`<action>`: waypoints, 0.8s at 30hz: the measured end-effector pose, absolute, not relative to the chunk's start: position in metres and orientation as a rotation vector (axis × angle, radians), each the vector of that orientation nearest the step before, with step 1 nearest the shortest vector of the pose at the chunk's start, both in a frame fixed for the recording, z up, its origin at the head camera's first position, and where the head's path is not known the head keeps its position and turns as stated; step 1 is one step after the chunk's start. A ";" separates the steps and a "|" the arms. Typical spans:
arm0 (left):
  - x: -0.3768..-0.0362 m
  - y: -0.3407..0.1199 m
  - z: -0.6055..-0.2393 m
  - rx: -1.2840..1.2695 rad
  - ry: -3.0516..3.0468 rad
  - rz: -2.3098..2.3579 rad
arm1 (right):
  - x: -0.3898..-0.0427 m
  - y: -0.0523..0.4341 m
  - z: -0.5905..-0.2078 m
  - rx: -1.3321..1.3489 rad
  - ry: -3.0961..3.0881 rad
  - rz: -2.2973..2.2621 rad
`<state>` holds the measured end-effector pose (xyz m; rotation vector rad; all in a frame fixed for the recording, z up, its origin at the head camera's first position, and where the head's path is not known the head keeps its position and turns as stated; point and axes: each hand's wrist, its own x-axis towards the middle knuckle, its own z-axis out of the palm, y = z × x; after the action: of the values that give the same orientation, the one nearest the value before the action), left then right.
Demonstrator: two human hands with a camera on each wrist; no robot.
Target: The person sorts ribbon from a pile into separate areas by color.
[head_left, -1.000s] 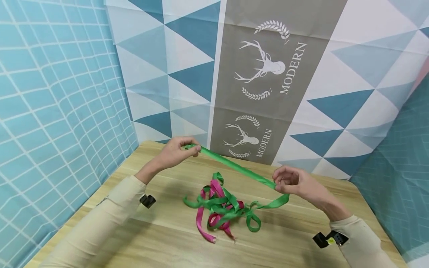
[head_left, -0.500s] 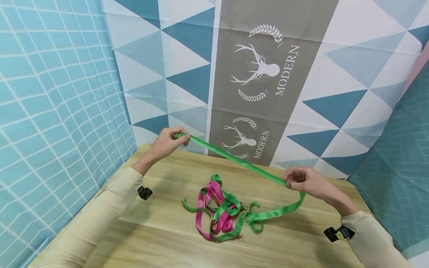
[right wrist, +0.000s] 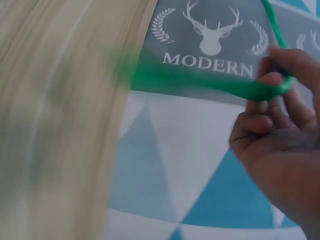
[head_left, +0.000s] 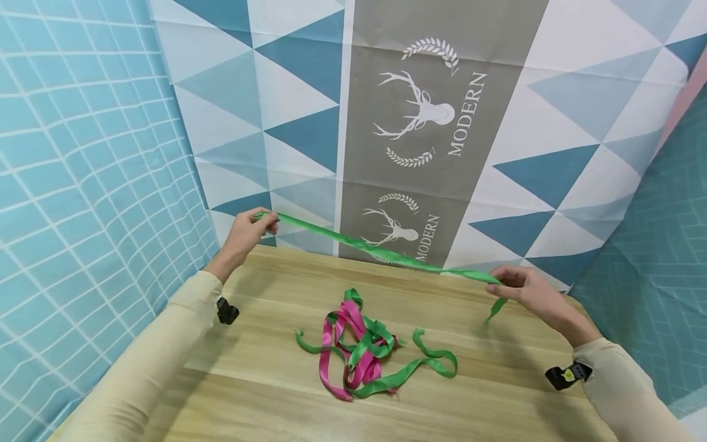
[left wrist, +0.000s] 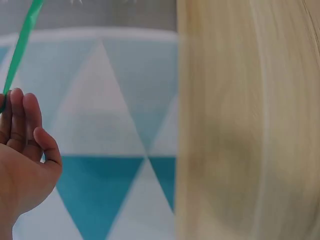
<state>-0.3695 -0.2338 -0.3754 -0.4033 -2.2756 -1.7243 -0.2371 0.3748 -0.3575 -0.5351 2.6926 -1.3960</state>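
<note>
Fingers (head_left: 269, 219) of the left hand (head_left: 244, 235) and right hand (head_left: 533, 293) pinch a green ribbon (head_left: 381, 252), stretched left to right; nearer, pink and green ribbons (head_left: 350, 313) lie tangled on the counter (head_left: 259, 387).

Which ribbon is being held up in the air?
The green ribbon stretched between the left hand and right hand; the other ribbons, green and pink, lie heaped on the table.

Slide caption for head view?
Left hand and right hand hold up green ribbon; pink and green tangle on table.
</note>
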 end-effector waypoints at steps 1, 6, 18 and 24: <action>-0.373 -0.239 -0.379 -0.371 -2.272 -1.739 | -0.238 0.378 -0.360 -0.521 2.665 -1.480; -0.386 -0.255 -0.398 -0.248 -2.339 -1.770 | -0.249 0.390 -0.376 -0.608 2.377 -1.924; -0.408 -0.251 -0.416 -0.058 -2.422 -1.865 | -0.272 0.407 -0.396 -0.775 2.777 -1.402; -0.415 -0.248 -0.428 0.031 -2.377 -1.926 | -0.275 0.401 -0.401 -0.800 2.891 -1.276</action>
<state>-0.4154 -0.2479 -0.4278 0.0309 -2.3768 -1.9264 -0.2755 0.4006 -0.4012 -0.7999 2.8913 -1.2756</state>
